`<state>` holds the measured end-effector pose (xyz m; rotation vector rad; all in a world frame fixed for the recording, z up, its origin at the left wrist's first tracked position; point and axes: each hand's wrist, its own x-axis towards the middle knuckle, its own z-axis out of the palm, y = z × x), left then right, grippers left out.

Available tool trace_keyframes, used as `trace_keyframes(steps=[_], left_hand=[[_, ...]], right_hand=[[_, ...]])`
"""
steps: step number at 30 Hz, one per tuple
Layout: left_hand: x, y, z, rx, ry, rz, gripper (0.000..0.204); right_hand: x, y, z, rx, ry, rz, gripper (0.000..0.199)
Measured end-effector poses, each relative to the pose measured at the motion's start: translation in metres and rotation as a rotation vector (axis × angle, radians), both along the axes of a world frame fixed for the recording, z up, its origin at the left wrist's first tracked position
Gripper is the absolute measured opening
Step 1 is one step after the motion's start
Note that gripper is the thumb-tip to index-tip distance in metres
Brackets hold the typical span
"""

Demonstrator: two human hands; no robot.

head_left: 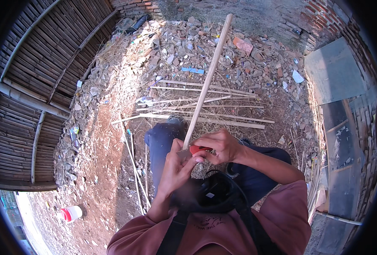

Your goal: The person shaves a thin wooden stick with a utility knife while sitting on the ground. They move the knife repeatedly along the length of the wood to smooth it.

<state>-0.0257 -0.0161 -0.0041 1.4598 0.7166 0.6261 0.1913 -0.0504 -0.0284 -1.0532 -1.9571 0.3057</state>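
A long pale wooden strip (209,80) slants from between my hands up over the rubble, its near end close to my chest. My left hand (176,168) is closed around this near end, thumb turned toward the right. Pinched in the fingers of my right hand (220,146) is a small red object (200,149), right beside the strip's end; its kind is not clear. A small greyish-brown flat piece (183,154) shows between the hands, partly hidden by fingers. Both hands are close together above my bent knees.
Several thin wooden strips (239,124) lie on the ground ahead, others beside my left leg. Stones and broken brick (171,46) cover the far ground. A bamboo wall (35,93) stands left, grey panels (337,72) right. A white and red container (72,213) lies lower left.
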Motion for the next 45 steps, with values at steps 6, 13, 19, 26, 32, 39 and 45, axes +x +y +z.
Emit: trace_keyframes(steps=[6, 13, 19, 26, 32, 39, 45], left_hand=[[0.004, -0.003, 0.003, 0.083, 0.039, 0.098, 0.028], [0.008, -0.004, 0.010, 0.278, 0.133, 0.120, 0.025], [0.011, -0.002, 0.008, 0.322, 0.154, 0.151, 0.026], [0.016, -0.003, 0.013, 0.315, 0.227, 0.200, 0.027], [0.022, -0.004, 0.020, 0.315, 0.231, 0.230, 0.030], [0.018, -0.018, 0.012, 0.192, 0.246, 0.184, 0.046], [0.019, -0.010, 0.018, 0.168, 0.203, 0.204, 0.037]], right_hand=[[-0.003, -0.001, 0.001, -0.004, -0.022, -0.052, 0.029], [-0.006, -0.002, 0.002, 0.024, -0.047, -0.132, 0.029], [-0.012, -0.002, 0.008, 0.055, -0.031, -0.210, 0.032], [-0.014, -0.002, 0.013, 0.054, -0.039, -0.271, 0.031], [-0.011, 0.000, 0.021, 0.088, -0.049, -0.309, 0.028], [0.056, 0.012, 0.059, 0.001, 0.245, -0.640, 0.025], [0.046, 0.009, 0.044, 0.153, 0.049, -0.309, 0.026]])
